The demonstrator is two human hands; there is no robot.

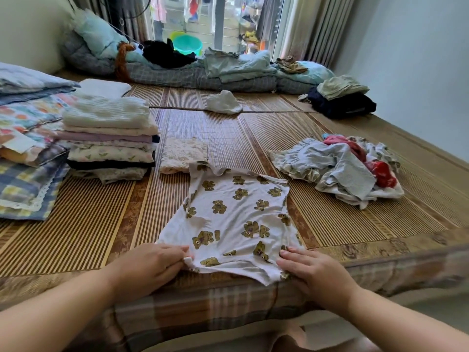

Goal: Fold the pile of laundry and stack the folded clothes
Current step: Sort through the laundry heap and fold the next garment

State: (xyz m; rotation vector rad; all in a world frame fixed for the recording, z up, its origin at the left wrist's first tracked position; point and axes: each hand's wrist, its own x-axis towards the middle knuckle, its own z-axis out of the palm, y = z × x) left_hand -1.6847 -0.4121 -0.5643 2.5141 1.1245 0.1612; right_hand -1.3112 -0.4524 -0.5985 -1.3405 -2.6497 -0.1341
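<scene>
Head view, looking down over the bed: a white shirt with a bear print (236,212) lies spread flat on the bamboo mat (88,224). Its collar points away from the person and its hem lies at the near edge of the bed. The left hand (149,265) pinches the left corner of the hem, fingers curled in on a small fold of cloth. The right hand (314,270) lies on the right corner with fingers fairly straight, pressing the fabric down rather than gripping it.

Just beyond the collar sits a single folded floral piece (182,153), and beside that, to the left, a tall stack of folded clothes (109,133) topped with something white and ribbed. To the right of the shirt, a little apart, is the loose pile of laundry (340,168), grey, white and red things tangled together. Farther back a small white garment (223,102) lies alone on the mat. Rolled bedding (177,72) lines the far end under the window.
</scene>
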